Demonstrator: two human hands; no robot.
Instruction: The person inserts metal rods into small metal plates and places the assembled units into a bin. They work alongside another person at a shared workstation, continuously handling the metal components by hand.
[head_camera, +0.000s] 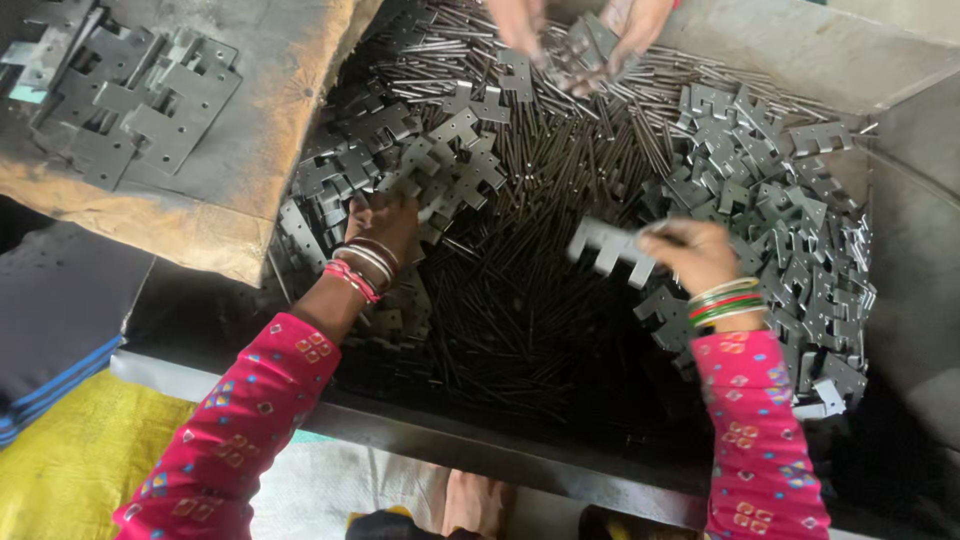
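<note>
Left hand (385, 222) digs fingers-down into the plates (440, 165) heaped left in the bin (900, 130), grip hidden, can't tell. Right hand (695, 255) clamps a grey plate (612, 247) and a pin (655, 228) over the pins (540, 300). Another person's hands (575, 35) at far edge.

Single view, head-mounted, looking steeply down and forward over the wearer's own forearms. Close range: the large grey metal bin (900, 90) of dark thin steel rods (520, 300) fills most of the frame. Bin's near edge runs across the bottom, far wall at top. Another person's hands (580, 35) enter from the top edge, facing the wearer.
</note>
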